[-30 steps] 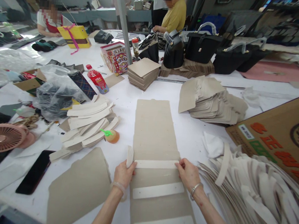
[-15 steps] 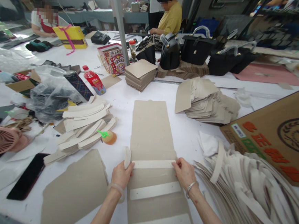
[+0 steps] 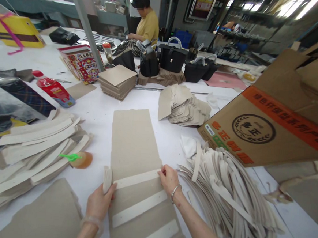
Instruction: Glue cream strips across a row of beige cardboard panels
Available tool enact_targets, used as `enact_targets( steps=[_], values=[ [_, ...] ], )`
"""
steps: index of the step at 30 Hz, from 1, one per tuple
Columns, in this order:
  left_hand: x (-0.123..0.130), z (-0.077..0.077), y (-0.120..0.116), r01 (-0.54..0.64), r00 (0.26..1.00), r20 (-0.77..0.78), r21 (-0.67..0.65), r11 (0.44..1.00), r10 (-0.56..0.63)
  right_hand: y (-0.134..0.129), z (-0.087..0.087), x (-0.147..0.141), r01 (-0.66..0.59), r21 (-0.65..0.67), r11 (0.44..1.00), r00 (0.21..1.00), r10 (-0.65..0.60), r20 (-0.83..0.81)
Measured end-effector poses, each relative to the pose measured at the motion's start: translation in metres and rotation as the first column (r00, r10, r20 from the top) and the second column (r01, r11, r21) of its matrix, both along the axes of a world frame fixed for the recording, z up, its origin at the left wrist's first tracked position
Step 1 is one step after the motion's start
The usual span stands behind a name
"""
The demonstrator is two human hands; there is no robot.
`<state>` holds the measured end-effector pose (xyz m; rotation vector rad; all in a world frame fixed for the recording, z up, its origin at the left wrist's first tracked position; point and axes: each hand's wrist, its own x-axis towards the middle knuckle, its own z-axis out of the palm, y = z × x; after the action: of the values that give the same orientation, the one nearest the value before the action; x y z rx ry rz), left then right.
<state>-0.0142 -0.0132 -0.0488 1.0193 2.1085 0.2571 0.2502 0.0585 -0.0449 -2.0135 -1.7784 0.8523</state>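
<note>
A long beige board (image 3: 135,142) lies on the white table, with a white strip (image 3: 137,179) across it between my hands. My left hand (image 3: 99,201) is closed at the strip's left end and also holds a small bundle of white strips (image 3: 107,179) upright. At the strip's right end, my right hand (image 3: 170,179) pinches the tip near the board's edge. Two more white strips (image 3: 140,208) lie across the board nearer to me, roughly parallel. Another beige board (image 3: 43,216) rests at the lower left.
Loose strips (image 3: 47,139) and a glue bottle (image 3: 84,160) are on the left. A large strip bundle (image 3: 225,190) and a cardboard box (image 3: 274,117) stand right. Board stacks (image 3: 118,81), black bags (image 3: 172,57) and a person in yellow (image 3: 149,24) are farther back.
The view has turned to the right, so things appear farther left and more of the box shows. Both hands still hold the same strip's ends.
</note>
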Motion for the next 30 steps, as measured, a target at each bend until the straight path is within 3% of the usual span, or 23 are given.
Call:
enact_targets(
  steps=[13,23,30],
  values=[
    [0.002,0.009,0.002,-0.012,0.999,0.031,-0.008,1.0,0.012,0.001,0.0,0.002,-0.023,-0.022,1.0,1.0,0.023,0.003],
    [0.007,0.014,0.003,0.017,0.999,-0.04,0.024,1.0,-0.016,0.0,0.003,0.001,-0.047,0.001,0.999,0.998,0.047,0.05],
    [0.007,0.012,0.002,0.032,0.989,-0.142,0.03,0.999,-0.027,-0.006,0.009,-0.003,-0.202,-0.017,0.979,0.952,0.2,0.231]
  ],
)
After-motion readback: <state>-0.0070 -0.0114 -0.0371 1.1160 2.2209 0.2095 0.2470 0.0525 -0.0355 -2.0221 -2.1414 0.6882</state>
